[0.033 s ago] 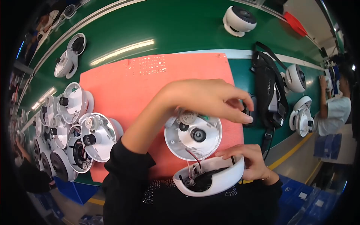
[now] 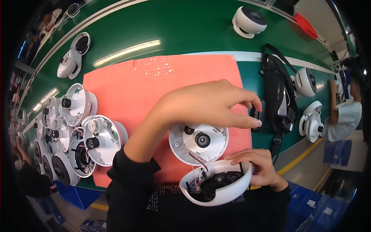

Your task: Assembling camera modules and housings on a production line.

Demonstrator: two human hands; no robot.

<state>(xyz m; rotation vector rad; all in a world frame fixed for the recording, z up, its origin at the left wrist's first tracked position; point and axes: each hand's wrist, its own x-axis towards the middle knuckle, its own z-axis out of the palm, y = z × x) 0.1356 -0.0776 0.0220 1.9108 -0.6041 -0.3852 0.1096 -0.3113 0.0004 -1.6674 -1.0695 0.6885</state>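
A round white camera base plate (image 2: 199,141) with a black lens in its middle lies on a salmon mat (image 2: 154,85). My left hand (image 2: 208,104) reaches across above the plate, thumb and fingers drawn close together at its right side beside a small black part (image 2: 256,114). Whether the fingers hold anything is hidden. My right hand (image 2: 259,166) grips the rim of a white dome housing (image 2: 220,189), tilted with its open side up, just in front of the plate. Thin red and white wires (image 2: 198,160) run from the plate into the housing.
Several open white camera units (image 2: 89,135) are stacked at the mat's left edge. On the green table (image 2: 174,27) lie more dome cameras (image 2: 249,19) (image 2: 305,81) and a black strapped bag (image 2: 278,96). Another person (image 2: 344,112) works at the right. Blue crates (image 2: 336,150) stand below.
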